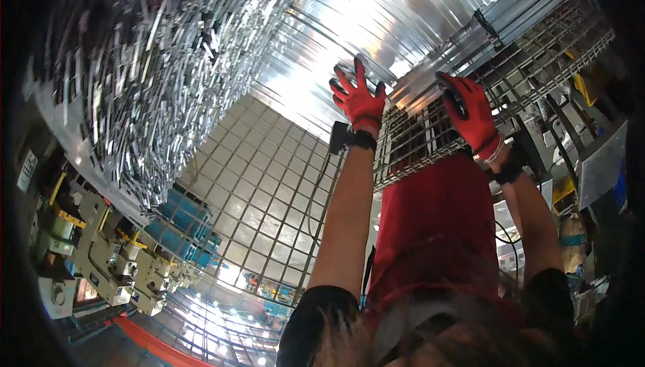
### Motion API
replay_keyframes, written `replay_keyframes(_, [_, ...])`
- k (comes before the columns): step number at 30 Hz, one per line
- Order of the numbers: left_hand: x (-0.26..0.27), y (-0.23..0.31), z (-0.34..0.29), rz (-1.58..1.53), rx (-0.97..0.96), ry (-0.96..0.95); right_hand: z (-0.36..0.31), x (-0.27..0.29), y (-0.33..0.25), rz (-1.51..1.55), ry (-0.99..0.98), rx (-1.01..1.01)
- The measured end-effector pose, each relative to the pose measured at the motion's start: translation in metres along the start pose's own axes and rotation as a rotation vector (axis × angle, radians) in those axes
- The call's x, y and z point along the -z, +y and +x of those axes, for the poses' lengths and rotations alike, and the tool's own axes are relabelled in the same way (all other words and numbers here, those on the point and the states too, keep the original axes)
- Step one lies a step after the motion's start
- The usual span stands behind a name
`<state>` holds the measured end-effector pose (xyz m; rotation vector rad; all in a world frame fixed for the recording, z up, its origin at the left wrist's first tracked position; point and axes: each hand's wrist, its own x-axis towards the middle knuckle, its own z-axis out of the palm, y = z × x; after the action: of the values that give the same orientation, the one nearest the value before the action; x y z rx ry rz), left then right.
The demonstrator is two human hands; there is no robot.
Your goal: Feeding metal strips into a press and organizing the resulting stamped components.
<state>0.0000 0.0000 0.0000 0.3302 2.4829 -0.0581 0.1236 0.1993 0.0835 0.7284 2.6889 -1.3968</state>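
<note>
My left hand (pixel 361 102), in a red glove with dark fingertips, has its fingers spread over shiny metal strips (pixel 322 44) and holds nothing. To its right is my right hand (pixel 468 113), in a matching glove. Its fingers are bent but apart, with nothing seen between them, just above the wire mesh edge (pixel 430 132). Beyond that hand, long grey metal strips (pixel 527 8) lie side by side, with a dark band or clip (pixel 486 24) across them. Glare hides part of the metal between the hands.
A large mass of thin, shiny metal strips (pixel 154 71) fills the upper left. Wire mesh panels (pixel 248 165) enclose the work area. Machines (pixel 101 253) and a blue unit (pixel 181 222) stand at the lower left, near an orange-red beam (pixel 158 347). A pale panel (pixel 603 165) is at the right.
</note>
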Motion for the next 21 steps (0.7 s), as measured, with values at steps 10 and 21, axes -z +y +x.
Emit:
replay_keyframes(10, [-0.014,-0.012,-0.097,-0.556,-0.268,0.028,-0.151,0.022,-0.103,0.126,0.182,-0.132])
replay_keyframes(21, [0.038,0.006,-0.242,-0.377,-0.649,-0.292,-0.407,-0.008,-0.167,0.117,0.312,-0.477])
